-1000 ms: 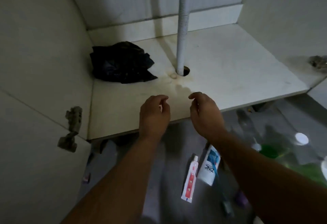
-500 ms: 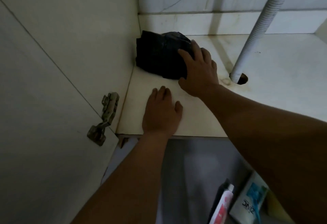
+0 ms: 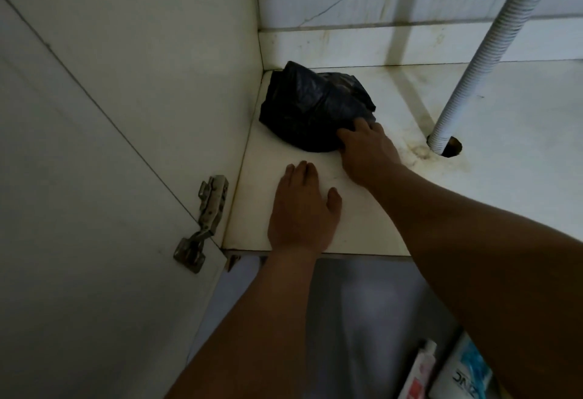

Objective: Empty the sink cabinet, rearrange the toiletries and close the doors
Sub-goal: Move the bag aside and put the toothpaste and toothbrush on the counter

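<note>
Head view: my left hand (image 3: 301, 209) lies flat, fingers straight, palm braced on the cabinet floor (image 3: 504, 177). My right hand (image 3: 367, 149) reaches the near edge of the crumpled black plastic bag (image 3: 315, 108), tucked in the back-left corner; whether the fingers have pinched it, I cannot tell. Best to gather the loose plastic fully, then drag it clear of the drain hose (image 3: 473, 58). 2 tubes (image 3: 419, 373) wait on the floor outside.

Black bag (image 3: 312, 111) is jammed in the back-left corner against the cabinet side wall (image 3: 164, 51), so access is from front or right only. Drain hose (image 3: 473, 61) blocks the right; bare cabinet floor (image 3: 394, 108) between them.
</note>
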